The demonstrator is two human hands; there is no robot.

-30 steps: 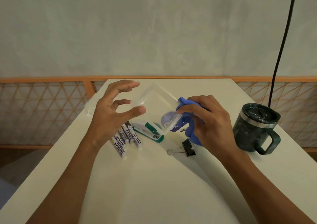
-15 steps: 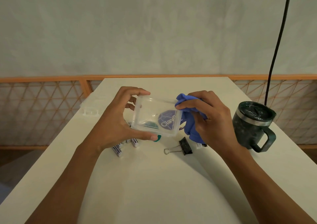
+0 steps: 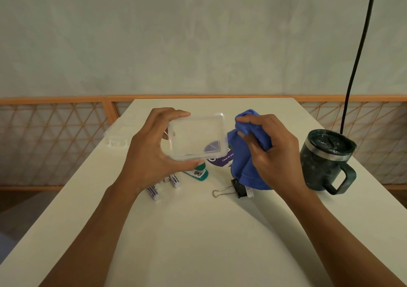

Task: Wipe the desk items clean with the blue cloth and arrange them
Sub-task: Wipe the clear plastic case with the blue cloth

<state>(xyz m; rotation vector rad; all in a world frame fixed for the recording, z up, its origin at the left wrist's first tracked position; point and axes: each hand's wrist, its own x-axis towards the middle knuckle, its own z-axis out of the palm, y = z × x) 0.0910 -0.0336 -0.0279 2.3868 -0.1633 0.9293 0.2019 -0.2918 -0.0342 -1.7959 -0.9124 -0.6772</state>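
- Fingers (image 3: 176, 113) of the left hand (image 3: 149, 154) curl round the clear box (image 3: 198, 135), thumb under its near rim, holding it alone above the bench (image 3: 198, 231) at frame centre.
- Right hand (image 3: 275, 152) grips the bunched blue cloth (image 3: 244, 161). Half a second ago it pinched the box's right edge; now it has let go and sits just beside it.
- That wiping stroke looks finished; another face or a set-down probably comes next.
- Stapler (image 3: 196, 173), markers (image 3: 163, 185) and purple card (image 3: 217, 158) lie beneath the box, with the binder clip (image 3: 235, 188) under the cloth's hanging end.
- Bare bench lies open toward the lower frame. The mug (image 3: 326, 159) crowds the right, and a clear lid (image 3: 119, 135) sits at the bench's left edge.
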